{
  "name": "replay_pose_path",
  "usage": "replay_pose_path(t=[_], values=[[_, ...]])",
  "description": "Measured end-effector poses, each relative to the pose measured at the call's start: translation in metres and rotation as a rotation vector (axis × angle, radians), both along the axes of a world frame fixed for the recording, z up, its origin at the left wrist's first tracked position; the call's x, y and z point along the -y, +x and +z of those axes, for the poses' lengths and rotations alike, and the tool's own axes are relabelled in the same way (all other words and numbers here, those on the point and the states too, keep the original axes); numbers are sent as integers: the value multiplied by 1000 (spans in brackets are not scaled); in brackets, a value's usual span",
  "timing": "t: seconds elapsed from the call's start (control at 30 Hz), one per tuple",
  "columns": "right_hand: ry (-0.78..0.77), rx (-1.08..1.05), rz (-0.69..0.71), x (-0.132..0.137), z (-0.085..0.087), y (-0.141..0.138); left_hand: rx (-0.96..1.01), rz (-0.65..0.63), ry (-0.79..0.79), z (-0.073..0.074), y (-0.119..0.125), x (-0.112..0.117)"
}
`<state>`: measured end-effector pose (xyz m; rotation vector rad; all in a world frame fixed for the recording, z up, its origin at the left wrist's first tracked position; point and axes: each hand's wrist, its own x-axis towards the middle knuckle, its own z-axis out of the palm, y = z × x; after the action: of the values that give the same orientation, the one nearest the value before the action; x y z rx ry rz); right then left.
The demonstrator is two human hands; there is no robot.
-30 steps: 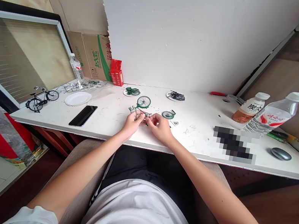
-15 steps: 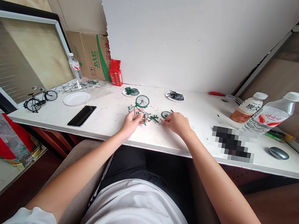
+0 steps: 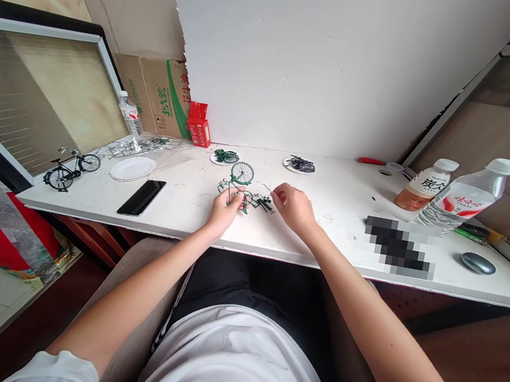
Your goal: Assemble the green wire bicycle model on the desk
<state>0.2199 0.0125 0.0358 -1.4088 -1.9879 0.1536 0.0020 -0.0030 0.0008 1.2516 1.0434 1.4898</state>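
My left hand (image 3: 226, 209) is closed around a green model bicycle (image 3: 241, 173), holding it by the frame with its spoked wheel up and away from me. To the right, my right hand (image 3: 296, 206) pinches a thin, stick-like piece (image 3: 267, 188) that points left toward the bicycle; its exact kind is too small to make out. Small dark green parts (image 3: 263, 203) lie between the two hands. A finished-looking black model bicycle (image 3: 72, 169) stands at the table's left end.
Behind my hands are a plate of green parts (image 3: 214, 158) and one of black parts (image 3: 286, 164). A phone (image 3: 141, 197) and white plates (image 3: 133, 168) lie left. Bottles (image 3: 466, 196), a blurred-out dark patch and a computer mouse (image 3: 478, 262) are on the right.
My right hand has shifted slightly left, and the thin piece in its fingers now points toward the bicycle. The small dark wheel beside that hand is no longer visible. My left hand keeps its hold.
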Motion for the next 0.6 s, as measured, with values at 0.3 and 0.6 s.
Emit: replay_pose_path(t=[0.3,0.6], values=[[201,-151,281,7,-16,-17,-46,46,2,-5,-1,-5],[276,-30,301,6,-20,-17,-109,49,11,-8,-2,-7]])
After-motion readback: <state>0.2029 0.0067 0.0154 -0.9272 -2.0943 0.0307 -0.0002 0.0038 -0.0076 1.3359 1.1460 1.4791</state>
